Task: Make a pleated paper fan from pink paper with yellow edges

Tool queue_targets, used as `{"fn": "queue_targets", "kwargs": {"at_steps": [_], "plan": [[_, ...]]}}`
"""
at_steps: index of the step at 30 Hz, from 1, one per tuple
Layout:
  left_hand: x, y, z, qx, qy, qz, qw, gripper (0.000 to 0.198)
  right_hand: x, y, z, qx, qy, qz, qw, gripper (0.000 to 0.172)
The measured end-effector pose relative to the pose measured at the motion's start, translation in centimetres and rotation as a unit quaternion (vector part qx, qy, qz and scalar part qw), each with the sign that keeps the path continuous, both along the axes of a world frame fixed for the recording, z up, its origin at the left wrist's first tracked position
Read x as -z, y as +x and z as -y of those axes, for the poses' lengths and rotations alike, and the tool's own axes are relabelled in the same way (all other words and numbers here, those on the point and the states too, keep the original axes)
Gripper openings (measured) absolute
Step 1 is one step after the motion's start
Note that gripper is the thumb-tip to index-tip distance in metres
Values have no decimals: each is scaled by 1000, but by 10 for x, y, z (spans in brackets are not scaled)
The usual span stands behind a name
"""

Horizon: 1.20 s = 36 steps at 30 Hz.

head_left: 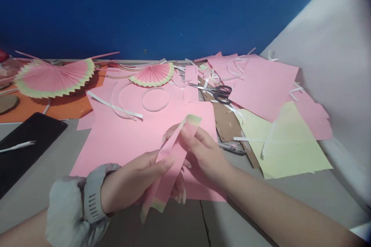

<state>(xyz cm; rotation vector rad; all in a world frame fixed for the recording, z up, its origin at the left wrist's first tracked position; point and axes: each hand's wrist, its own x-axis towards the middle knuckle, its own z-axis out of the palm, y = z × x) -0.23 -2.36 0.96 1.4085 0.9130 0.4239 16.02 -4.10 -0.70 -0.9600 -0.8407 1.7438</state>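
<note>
A long folded strip of pink paper with pale green ends slants between my hands, above a large pink sheet. My left hand grips its lower middle, thumb on top and fingers behind. At the upper end, my right hand pinches the strip near its green tip. Some fingers of both hands are hidden behind the paper. Beyond my hands lies a pleated pink paper fan with a yellow-green zigzag edge. A bigger fan of the same kind rests at the far left.
Black-handled scissors lie on brown cardboard, with a pen nearer me. Pink sheets and pale green paper cover the right side. At left is a black phone-like slab. A blue wall stands behind.
</note>
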Motion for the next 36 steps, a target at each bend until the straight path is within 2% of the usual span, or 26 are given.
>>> {"fn": "queue_targets", "kwargs": {"at_steps": [4, 7, 9, 13, 21, 24, 27, 36], "plan": [[-4, 9, 2, 49, -67, 17, 996, 42, -3, 0, 1, -63, 15, 15, 998, 34], [-5, 12, 4, 83, -122, 18, 989, 49, -4, 0, 1, -56, 1, 27, 998, 23], [-5, 12, 6, 80, -143, 14, 986, 53, -2, 1, 0, -58, -19, 9, 998, 19], [-3, 10, 7, 67, -170, -9, 983, 49, 2, 3, -3, -78, -29, -25, 996, 23], [0, 7, 6, 83, -197, 41, 976, 46, 0, 1, -5, 6, -31, -30, 999, 28], [0, 6, 4, 78, -214, 77, 971, 39, 0, 2, -4, -47, -42, -41, 997, 30], [0, 5, 3, 52, -225, 107, 967, 48, 0, 2, -3, -104, -40, -57, 992, 34], [-1, 4, 1, 29, -185, 91, 978, 60, -1, 2, -6, -100, -9, -76, 992, 33]]}}
